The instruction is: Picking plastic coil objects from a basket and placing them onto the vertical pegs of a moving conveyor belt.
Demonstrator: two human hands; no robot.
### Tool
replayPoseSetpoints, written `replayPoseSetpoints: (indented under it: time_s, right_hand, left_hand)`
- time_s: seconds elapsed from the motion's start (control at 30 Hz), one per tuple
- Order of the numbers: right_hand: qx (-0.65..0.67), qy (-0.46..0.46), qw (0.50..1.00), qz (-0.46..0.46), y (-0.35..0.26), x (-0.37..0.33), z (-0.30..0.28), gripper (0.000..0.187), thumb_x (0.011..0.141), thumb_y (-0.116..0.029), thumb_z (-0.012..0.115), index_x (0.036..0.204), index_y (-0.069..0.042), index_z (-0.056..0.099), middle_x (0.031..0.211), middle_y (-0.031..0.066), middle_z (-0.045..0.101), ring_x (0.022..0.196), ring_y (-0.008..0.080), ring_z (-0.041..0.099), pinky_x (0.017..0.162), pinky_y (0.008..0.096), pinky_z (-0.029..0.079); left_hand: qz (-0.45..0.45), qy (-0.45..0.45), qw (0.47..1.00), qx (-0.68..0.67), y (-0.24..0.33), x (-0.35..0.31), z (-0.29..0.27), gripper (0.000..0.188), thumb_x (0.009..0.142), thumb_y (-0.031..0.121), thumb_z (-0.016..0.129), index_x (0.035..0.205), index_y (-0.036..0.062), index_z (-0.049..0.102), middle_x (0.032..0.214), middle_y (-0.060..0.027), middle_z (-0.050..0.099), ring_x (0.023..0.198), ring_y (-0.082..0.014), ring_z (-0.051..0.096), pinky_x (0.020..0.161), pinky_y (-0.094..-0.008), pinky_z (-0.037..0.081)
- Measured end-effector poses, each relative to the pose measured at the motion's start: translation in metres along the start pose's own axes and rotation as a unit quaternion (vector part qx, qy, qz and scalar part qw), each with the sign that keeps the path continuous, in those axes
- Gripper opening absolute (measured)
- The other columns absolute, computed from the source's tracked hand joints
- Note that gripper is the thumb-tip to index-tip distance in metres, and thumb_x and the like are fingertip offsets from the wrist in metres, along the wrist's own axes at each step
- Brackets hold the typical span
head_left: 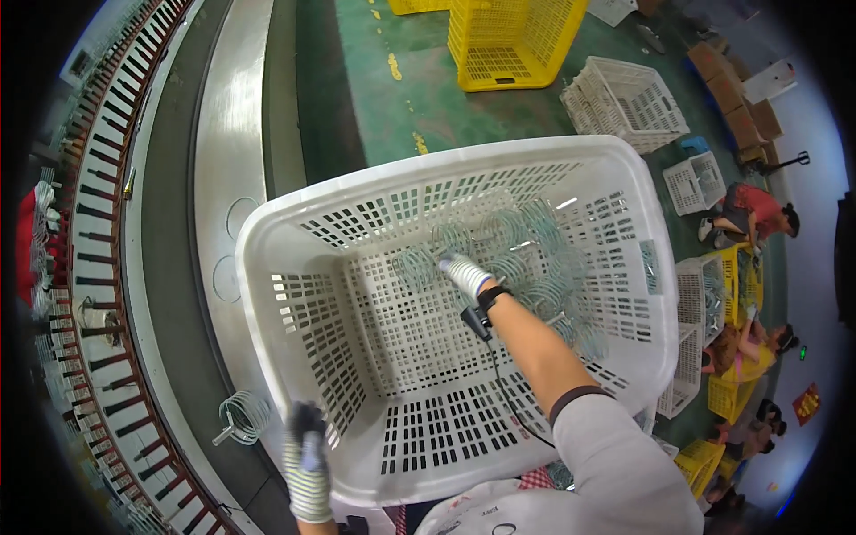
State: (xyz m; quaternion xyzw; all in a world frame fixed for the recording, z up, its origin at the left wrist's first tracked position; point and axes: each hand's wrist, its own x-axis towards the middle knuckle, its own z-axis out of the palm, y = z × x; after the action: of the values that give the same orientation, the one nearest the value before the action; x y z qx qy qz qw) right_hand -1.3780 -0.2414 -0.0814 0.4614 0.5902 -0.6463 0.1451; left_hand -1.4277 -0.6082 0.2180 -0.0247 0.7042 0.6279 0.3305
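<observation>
A large white plastic basket (267,348) with slotted sides stands in front of me. Several bundles of pale, shiny wire rings (510,227) lie in its far and right parts. My right hand (465,275), in a striped glove, reaches deep inside. Its fingers are pressed together at the lower edge of one wire ring bundle (452,238); the fingertips are partly hidden. Beside the basket's near left corner is my left hand (308,464), in a striped glove with dark fingers. It looks slightly blurred, its fingers extended and nothing visible in them.
Another wire ring bundle (242,417) and two loose rings (226,279) lie on the metal ledge at left. Beyond runs a curved conveyor rack (98,236) with dark bars. Yellow crates (508,82) and white crates (651,134) stand on the green floor; people sit at far right.
</observation>
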Motion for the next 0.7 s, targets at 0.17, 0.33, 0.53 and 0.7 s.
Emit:
replayPoseSetpoints:
  time_s: [0.17,0.33,0.53,0.7]
  right_hand:
    - [-0.063,0.064,0.987,0.136,-0.008,0.034,0.043,0.053,0.089,-0.026,0.04,0.136,-0.005,0.026,0.135,0.0192,0.035,0.123,0.0339,0.036,0.101,0.0376,0.032]
    - [-0.02,-0.067,0.997,-0.019,0.017,0.013,0.088,0.053,0.088,-0.028,0.045,0.13,0.002,0.034,0.128,0.0202,0.044,0.119,0.0304,0.041,0.099,0.0342,0.033]
    - [-0.003,-0.132,0.988,-0.081,0.037,-0.019,0.071,0.041,0.087,-0.02,0.048,0.122,0.001,0.046,0.116,0.0162,0.054,0.108,0.0242,0.05,0.093,0.0322,0.038]
    - [-0.05,0.147,0.956,-0.248,0.01,-0.038,0.009,0.023,0.086,-0.013,0.048,0.103,-0.002,0.056,0.091,0.0092,0.06,0.083,0.0185,0.056,0.079,0.0321,0.046]
  left_hand:
    - [-0.108,-0.035,0.993,-0.018,-0.046,0.012,0.038,0.045,0.089,0.018,0.05,0.127,-0.0003,0.037,0.119,-0.0159,0.048,0.106,-0.0242,0.05,0.094,-0.0369,0.039]
    - [-0.183,-0.014,0.983,-0.017,-0.088,0.034,0.047,0.043,0.09,0.02,0.048,0.126,-0.0025,0.037,0.114,-0.0157,0.051,0.1,-0.0203,0.053,0.09,-0.0329,0.042]
    - [-0.308,-0.113,0.944,-0.025,-0.21,0.111,0.09,0.039,0.088,0.027,0.053,0.118,0.0034,0.045,0.108,-0.0093,0.057,0.094,-0.0159,0.055,0.082,-0.0299,0.046]
    - [-0.416,-0.091,0.898,-0.109,-0.287,0.16,0.135,0.04,0.089,0.03,0.051,0.123,0.0126,0.041,0.109,-0.0062,0.055,0.09,-0.0199,0.055,0.075,-0.0365,0.049]
